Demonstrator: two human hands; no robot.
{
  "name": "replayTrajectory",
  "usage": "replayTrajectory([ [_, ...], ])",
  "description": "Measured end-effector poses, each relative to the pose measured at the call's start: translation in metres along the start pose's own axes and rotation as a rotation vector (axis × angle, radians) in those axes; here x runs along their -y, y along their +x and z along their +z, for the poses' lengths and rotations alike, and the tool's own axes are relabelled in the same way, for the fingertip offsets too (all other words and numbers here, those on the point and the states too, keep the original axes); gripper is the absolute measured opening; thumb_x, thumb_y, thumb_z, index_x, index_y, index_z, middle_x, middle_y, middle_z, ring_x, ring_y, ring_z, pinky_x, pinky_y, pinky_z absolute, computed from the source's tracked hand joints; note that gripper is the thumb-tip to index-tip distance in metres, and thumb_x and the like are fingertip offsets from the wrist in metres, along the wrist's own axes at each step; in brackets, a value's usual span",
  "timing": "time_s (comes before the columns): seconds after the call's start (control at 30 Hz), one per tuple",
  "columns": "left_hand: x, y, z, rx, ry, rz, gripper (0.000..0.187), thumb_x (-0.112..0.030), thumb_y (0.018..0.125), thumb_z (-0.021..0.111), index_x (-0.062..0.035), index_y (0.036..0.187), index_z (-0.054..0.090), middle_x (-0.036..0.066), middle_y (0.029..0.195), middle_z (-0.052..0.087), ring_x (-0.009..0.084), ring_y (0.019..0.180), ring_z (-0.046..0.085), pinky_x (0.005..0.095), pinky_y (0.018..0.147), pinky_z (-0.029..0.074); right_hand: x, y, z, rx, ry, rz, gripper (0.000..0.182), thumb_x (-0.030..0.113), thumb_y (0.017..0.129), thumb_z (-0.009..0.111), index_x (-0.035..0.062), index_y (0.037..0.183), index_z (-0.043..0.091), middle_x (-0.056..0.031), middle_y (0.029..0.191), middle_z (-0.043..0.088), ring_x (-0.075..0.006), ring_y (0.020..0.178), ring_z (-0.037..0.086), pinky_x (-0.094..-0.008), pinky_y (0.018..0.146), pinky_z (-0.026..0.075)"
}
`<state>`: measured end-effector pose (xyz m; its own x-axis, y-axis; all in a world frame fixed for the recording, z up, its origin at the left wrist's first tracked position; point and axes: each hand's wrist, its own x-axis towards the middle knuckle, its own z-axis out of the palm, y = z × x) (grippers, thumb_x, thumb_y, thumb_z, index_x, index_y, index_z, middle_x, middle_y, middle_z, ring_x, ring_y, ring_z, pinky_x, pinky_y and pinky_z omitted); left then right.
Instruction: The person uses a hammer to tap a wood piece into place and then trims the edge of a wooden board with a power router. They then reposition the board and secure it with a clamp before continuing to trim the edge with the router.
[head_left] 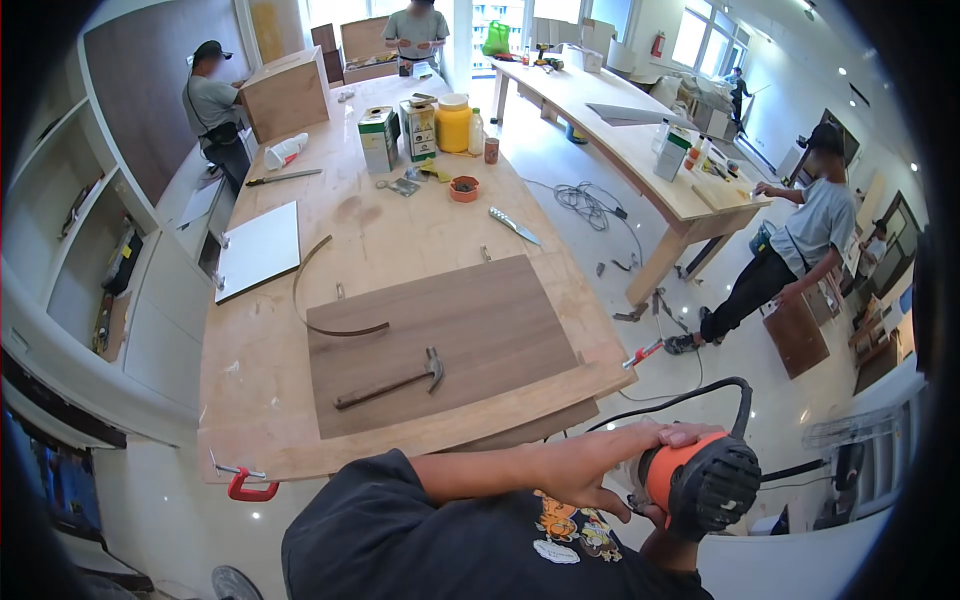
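Note:
An orange-and-black corded power tool (690, 480), apparently a trim router, is held at the right, off the table's front edge. My left hand (605, 465) reaches across my body and grips its lower end, fingers over the top and thumb below. From underneath, my right hand (652, 515) holds the body; the tool hides most of it. On the workbench (400, 225) lies a brown wood-grain panel (450, 335). A claw hammer (395, 385) rests on the panel, and a curved strip of edge banding (345, 330) lies partly over its left corner.
Red clamps (250, 485) (645, 353) grip the bench's front corners. A knife (515, 226), white board (260, 250), cans (380, 140) and a yellow jar (453, 125) sit farther back. A black cord (690, 390) loops beside the bench. One person (815, 230) stands at the right table, others behind.

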<state>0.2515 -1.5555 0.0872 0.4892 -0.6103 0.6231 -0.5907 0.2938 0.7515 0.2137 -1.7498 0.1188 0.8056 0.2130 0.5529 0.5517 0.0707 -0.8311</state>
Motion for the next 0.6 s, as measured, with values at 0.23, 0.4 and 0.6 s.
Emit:
replayTrajectory([
  [0.23,0.009,-0.001,0.008,-0.044,0.017,0.038,0.105,-0.021,0.069,0.091,-0.0008,0.152,0.028,0.023,0.15,0.038,0.0409,0.138,0.039,0.045,0.113,0.033,-0.006,0.0,0.001,0.007,0.023,-0.014,0.082,0.028,0.064,0.092,0.0033,0.126,0.043,-0.0096,0.116,0.057,-0.0242,0.116,0.055,-0.0423,0.105,0.042],
  [0.4,0.005,-0.001,0.008,-0.077,0.015,0.05,0.101,-0.021,0.068,0.091,0.0,0.148,0.033,0.024,0.147,0.041,0.0417,0.138,0.039,0.0463,0.113,0.034,0.0,0.005,0.001,0.021,-0.008,-0.026,0.079,0.029,0.063,0.092,0.0035,0.122,0.046,-0.0091,0.114,0.058,-0.0244,0.112,0.058,-0.0409,0.103,0.045],
  [0.6,0.008,-0.002,0.013,-0.097,0.076,0.109,0.102,-0.023,0.065,0.092,0.0019,0.146,0.035,0.025,0.146,0.043,0.0427,0.137,0.041,0.0478,0.114,0.034,0.005,0.006,-0.001,0.024,0.019,0.017,0.075,0.026,0.059,0.094,0.0043,0.117,0.051,-0.0092,0.113,0.059,-0.0229,0.111,0.059,-0.0392,0.101,0.046],
])
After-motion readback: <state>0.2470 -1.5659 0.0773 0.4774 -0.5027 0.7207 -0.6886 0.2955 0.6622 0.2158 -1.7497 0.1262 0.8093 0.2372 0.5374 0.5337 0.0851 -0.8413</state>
